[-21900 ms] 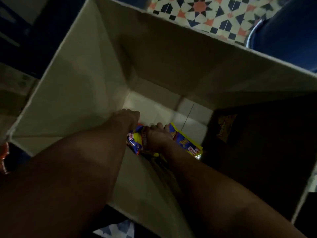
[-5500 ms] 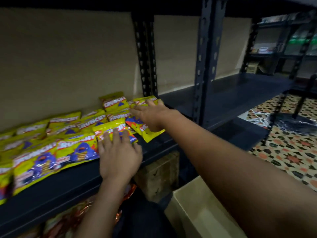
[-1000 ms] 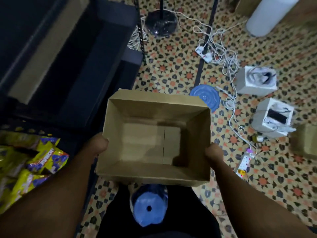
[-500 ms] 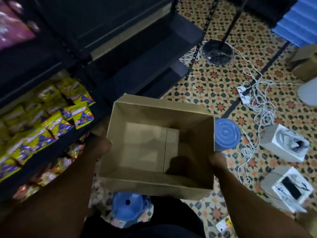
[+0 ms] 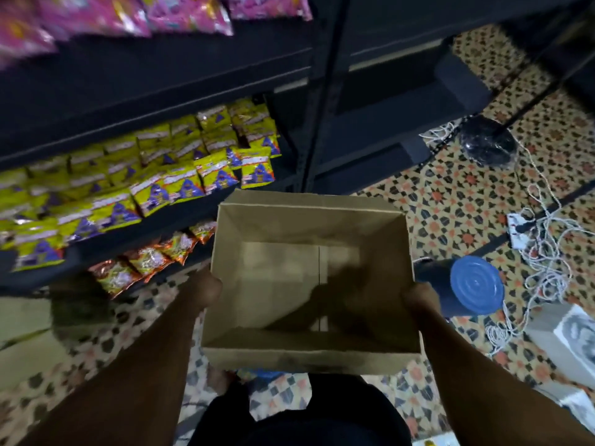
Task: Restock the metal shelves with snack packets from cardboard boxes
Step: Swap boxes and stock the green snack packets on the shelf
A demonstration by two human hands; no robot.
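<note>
Between both hands [image 5: 206, 289], empty cardboard box [image 5: 309, 358] beside stocked yellow packets [image 5: 154, 175].

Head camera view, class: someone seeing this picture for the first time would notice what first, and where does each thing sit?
First, the open box at centre, with nothing in it, held at its sides by the left hand and right hand. Next, the yellow packets crowding the shelf to its left, with pink packets above. Then the blue tub on the patterned floor to the right.

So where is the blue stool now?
In the head view, the blue stool stands on the patterned floor, just right of the cardboard box, beside the right hand.
</note>
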